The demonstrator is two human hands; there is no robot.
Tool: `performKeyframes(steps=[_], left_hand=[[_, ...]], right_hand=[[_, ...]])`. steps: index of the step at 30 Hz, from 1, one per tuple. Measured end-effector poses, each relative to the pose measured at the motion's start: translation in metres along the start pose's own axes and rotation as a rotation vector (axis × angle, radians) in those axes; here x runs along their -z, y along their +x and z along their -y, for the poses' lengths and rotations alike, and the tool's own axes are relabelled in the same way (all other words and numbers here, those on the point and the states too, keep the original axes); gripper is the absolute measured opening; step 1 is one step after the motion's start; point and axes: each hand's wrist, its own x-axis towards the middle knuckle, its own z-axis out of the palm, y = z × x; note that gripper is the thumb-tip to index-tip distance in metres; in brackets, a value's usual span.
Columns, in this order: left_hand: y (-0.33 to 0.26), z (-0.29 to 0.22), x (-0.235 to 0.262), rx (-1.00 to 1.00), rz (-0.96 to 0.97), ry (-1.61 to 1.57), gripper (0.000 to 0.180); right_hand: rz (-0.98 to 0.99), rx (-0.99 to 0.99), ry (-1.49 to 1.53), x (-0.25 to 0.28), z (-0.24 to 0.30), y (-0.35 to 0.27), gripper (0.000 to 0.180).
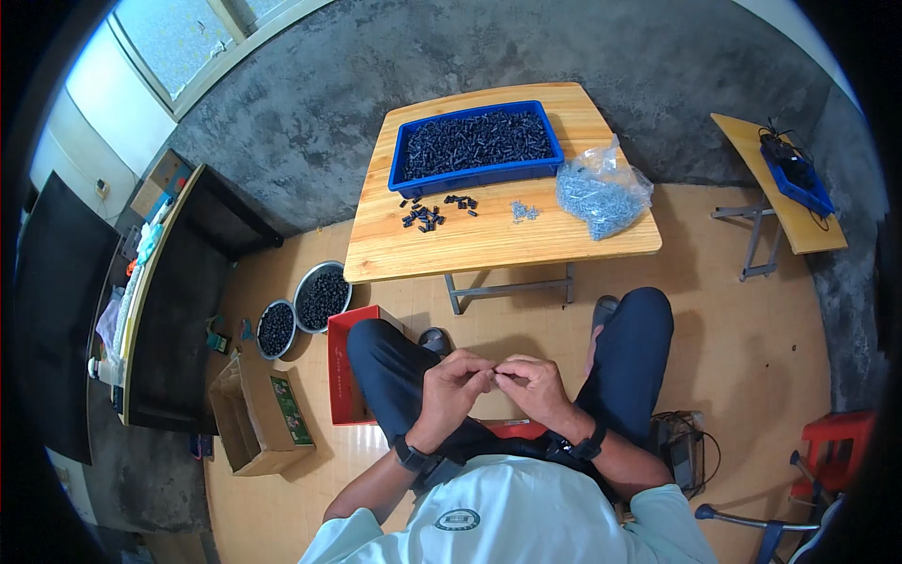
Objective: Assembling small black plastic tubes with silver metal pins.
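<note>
Over my lap, my left hand [454,383] and my right hand [534,383] meet fingertip to fingertip, both closed in a pinch. Whatever lies between the fingers is too small and covered to make out. Beyond my knees, on the wooden table [423,263], stands a blue tray [489,173] full of small black cylindrical parts [479,143]. Several loose black parts [425,218] lie in front of the tray. To their right is a little pile of small silvery pieces [523,211]. A clear plastic bag [601,199] filled with similar pieces rests at the table's right side.
Two metal bowls of round black parts [324,296] stand on the floor at left, near a red box [349,381] and an open cardboard box [249,423]. A side table [799,221] holds another blue tray. A red stool [836,446] is at lower right.
</note>
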Motion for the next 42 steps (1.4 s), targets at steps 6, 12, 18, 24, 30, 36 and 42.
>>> performKeyframes(steps=[6,12,18,24,30,36,42], left_hand=[[-0.006,-0.004,0.002,0.075,0.013,-0.139,0.015],[-0.006,-0.009,0.005,0.141,0.044,-0.231,0.014],[-0.008,-0.003,0.006,0.193,0.033,-0.318,0.012],[-0.01,-0.006,-0.003,0.078,-0.014,-0.165,0.011],[-0.009,-0.003,0.002,0.083,0.042,-0.218,0.011],[-0.01,0.0,0.001,0.173,0.008,-0.369,0.012],[-0.011,-0.002,0.001,0.135,-0.001,-0.31,0.013]], right_hand=[[-0.053,0.1,-0.035,0.0,0.012,0.0,0.012],[-0.071,0.145,-0.061,0.002,0.019,-0.001,0.012],[-0.065,0.147,-0.062,0.001,0.017,-0.002,0.013],[-0.071,0.129,-0.058,-0.001,0.014,-0.003,0.015],[-0.097,0.131,-0.015,-0.002,0.013,-0.005,0.015],[-0.083,0.17,0.008,0.002,0.017,-0.002,0.016],[-0.078,0.161,0.003,0.001,0.014,-0.004,0.015]])
